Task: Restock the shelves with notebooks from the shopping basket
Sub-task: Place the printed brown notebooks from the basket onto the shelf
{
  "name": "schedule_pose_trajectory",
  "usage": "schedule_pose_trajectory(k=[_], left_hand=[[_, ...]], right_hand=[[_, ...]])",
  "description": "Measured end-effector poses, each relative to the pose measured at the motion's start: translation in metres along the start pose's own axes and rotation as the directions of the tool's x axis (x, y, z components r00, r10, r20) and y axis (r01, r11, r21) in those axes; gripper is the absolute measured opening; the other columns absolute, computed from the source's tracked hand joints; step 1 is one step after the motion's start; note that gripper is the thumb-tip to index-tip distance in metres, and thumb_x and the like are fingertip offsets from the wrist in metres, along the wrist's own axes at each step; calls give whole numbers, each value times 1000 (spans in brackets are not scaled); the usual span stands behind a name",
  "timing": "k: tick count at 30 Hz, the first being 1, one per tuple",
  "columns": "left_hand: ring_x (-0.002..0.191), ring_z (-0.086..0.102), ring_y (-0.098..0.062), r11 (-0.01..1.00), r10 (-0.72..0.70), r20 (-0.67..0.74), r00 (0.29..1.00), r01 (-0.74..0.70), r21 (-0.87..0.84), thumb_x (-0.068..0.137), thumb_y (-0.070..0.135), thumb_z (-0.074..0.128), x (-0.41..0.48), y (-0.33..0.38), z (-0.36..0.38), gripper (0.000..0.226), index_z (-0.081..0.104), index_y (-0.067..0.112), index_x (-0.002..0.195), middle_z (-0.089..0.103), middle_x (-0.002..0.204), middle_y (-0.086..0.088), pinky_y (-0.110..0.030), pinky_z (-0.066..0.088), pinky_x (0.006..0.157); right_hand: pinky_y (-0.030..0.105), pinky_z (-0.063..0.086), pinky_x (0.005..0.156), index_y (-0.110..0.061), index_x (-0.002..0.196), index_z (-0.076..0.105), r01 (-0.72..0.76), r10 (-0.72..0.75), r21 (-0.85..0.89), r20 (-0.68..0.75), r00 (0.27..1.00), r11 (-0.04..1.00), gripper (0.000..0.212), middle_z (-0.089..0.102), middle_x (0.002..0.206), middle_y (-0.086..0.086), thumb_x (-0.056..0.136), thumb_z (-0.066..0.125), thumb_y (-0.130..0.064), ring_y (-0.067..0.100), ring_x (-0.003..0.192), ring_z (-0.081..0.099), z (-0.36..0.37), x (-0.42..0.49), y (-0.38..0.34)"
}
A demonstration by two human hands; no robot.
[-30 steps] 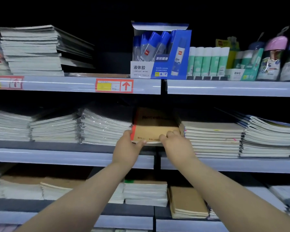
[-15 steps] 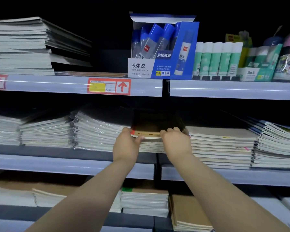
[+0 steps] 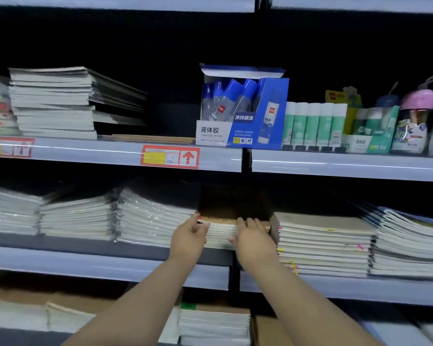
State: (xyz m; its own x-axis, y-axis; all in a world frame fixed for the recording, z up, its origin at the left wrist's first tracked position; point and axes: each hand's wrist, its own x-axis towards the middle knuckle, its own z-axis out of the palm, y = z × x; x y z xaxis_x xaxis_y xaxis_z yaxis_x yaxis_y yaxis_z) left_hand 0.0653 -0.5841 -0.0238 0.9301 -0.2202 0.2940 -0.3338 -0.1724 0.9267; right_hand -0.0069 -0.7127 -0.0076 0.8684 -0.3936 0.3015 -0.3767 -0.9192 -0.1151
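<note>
A brown-covered notebook lies flat on top of a stack of like notebooks in the middle of the middle shelf. My left hand holds the stack's front left corner, thumb up by the top cover's red corner. My right hand grips the front right edge, fingers over the top cover and thumb below against the page edges. The shopping basket is out of view.
Plastic-wrapped notebook stacks sit left of the brown stack and pale stacks right of it. The upper shelf carries a blue glue box, green glue sticks and notebook piles. More notebooks fill the lower shelf.
The brown notebook, held tilted in front of the shelf a second ago, has gone in and down flat onto the stack. Both hands followed it to the stack's front edge.
</note>
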Motion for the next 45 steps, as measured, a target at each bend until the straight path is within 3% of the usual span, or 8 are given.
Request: schedule_pose_trajectory(k=[5,11,19,20,22,25,39,45], left_hand=[[93,62,-2,972,-105,175,979,138,-189,102,48,33,-15,7,-13,51,46,20,142,63,125,4,-37,42,105],[131,47,-16,855,-115,339,934,267,-445,96,65,20,-39,29,-23,71,43,18,145,50,144,-3,-33,29,109],[137,42,-22,692,-136,460,878,416,-590,92,73,15,-83,20,-36,85,40,12,146,47,146,-9,-39,29,113],[137,42,-22,681,-148,476,867,438,-587,91,74,15,-89,14,-37,86,39,12,146,47,146,-10,-39,29,113],[138,40,-22,666,-178,503,846,479,-571,91,74,14,-101,2,-38,86,36,13,148,45,147,-9,-39,28,113],[139,38,-23,643,-241,521,819,537,-546,92,72,13,-120,-30,-38,85,33,13,150,44,149,-9,-41,26,114],[142,33,-18,616,-534,530,659,732,-289,91,74,13,-188,-174,-27,85,32,17,151,41,151,-1,-40,21,116],[147,22,-17,511,-670,527,523,840,-184,93,72,10,-226,-249,-17,83,23,18,154,29,158,1,-40,12,118]], right_hand=[[31,10,117,-26,153,25,40,-4,455,-80,997,889,62,13,162,4,99,36,-54,16,149,9,-7,-25,1],[24,15,109,-40,149,29,24,24,742,-54,998,670,63,22,157,-13,92,41,-63,9,145,18,-21,-63,-5],[19,27,99,-20,147,40,6,180,912,-87,980,409,60,21,100,-66,97,42,-54,-5,119,35,-11,-106,-24],[18,27,99,-19,146,40,-2,196,920,-81,977,392,59,27,112,-63,98,41,-53,-5,118,36,-6,-111,-26],[18,28,98,-21,144,43,-48,225,933,-36,974,357,58,43,140,-27,97,41,-54,0,123,42,6,-121,-29],[21,32,98,-19,139,50,-118,255,917,19,967,382,55,52,140,-5,97,40,-53,9,128,47,37,-142,-33],[28,32,94,-23,135,52,-450,256,837,382,888,313,57,55,136,-4,96,32,-61,14,125,48,167,-211,-31],[32,38,95,-27,122,57,-548,243,752,492,836,367,47,61,125,-3,96,34,-59,16,117,54,246,-239,-19]])
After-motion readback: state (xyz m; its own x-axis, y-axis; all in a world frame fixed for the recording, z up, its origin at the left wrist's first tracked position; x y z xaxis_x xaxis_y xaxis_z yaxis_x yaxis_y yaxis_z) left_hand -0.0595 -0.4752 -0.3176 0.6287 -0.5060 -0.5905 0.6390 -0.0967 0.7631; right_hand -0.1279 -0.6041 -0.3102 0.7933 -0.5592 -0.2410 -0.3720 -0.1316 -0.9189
